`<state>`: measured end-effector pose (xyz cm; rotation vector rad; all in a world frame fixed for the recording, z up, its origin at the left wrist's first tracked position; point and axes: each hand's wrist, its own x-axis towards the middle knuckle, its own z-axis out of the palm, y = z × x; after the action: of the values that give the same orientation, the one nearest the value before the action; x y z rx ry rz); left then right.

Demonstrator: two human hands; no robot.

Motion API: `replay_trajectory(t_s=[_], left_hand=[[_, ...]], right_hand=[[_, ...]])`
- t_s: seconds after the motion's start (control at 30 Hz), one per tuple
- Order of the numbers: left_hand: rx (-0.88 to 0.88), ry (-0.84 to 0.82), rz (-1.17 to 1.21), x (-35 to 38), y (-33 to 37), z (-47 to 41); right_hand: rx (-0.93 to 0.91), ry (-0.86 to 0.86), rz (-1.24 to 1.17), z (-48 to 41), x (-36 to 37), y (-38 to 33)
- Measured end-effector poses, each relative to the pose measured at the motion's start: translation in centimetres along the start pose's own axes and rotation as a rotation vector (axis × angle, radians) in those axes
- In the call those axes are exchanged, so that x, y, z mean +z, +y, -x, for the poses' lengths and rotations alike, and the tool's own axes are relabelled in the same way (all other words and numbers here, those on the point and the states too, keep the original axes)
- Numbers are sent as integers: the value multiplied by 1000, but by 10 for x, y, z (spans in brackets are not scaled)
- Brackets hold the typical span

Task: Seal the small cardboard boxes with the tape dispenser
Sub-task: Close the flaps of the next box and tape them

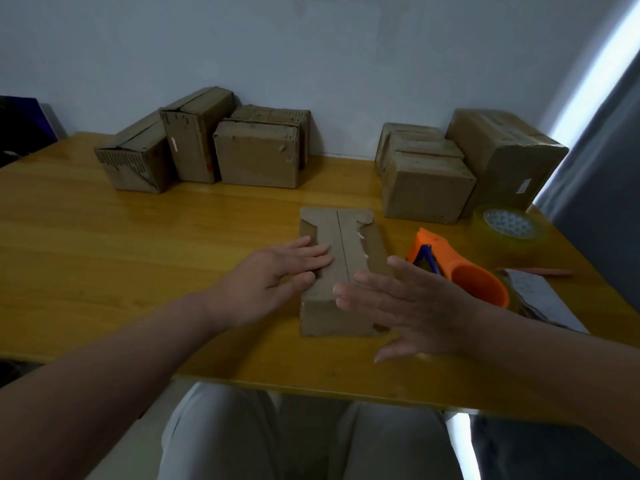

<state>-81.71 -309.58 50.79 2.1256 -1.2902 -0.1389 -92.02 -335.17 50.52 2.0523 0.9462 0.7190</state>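
Note:
A small cardboard box lies in the middle of the yellow wooden table, its two top flaps folded down with a seam along the middle. My left hand rests flat on the left flap, fingers straight. Near the box's front right corner my right hand is spread open with straight fingers; whether it touches the box I cannot tell. An orange tape dispenser with a blue part lies just right of the box, behind my right hand.
Three cardboard boxes stand at the back left against the wall, and a stack of boxes at the back right. A roll of clear tape sits by the right edge. Papers and a pencil lie right of the dispenser.

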Motion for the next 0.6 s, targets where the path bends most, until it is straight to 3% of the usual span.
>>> replay_trajectory(t_s=[0.27,0.43,0.6], left_hand=[[-18,-5,15,-2,3,1],[-14,-20,118,-2,1,2],[-10,-28,194,-4,-3,1]], right_hand=[[-206,-60,90,4,-1,1],[-55,115,-19,-30,-18,8],[-112,99,131,-48,1,-13]])
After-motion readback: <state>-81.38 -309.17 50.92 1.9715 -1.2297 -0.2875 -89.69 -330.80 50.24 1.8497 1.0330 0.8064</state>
